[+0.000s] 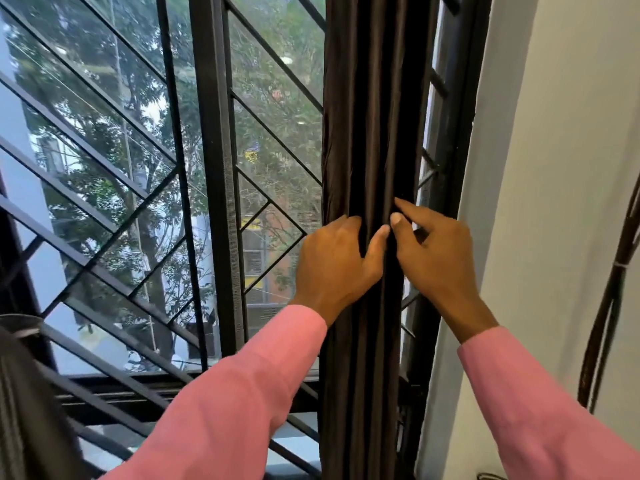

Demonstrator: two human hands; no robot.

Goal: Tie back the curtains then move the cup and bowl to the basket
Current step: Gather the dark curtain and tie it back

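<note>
A dark brown curtain (369,116) hangs gathered into a narrow bunch at the right side of the window. My left hand (332,265) wraps round the bunch from the left, thumb across the front folds. My right hand (429,251) reaches in from the right and pinches a fold between thumb and forefinger at the same height. Both arms wear pink sleeves. No tie-back, cup, bowl or basket shows in this view.
Black window frame (214,168) and diagonal grille bars (104,140) fill the left, with trees outside. A white wall (554,168) stands at the right with dark cables (609,306) running down it. Another dark curtain (31,410) hangs at the bottom left.
</note>
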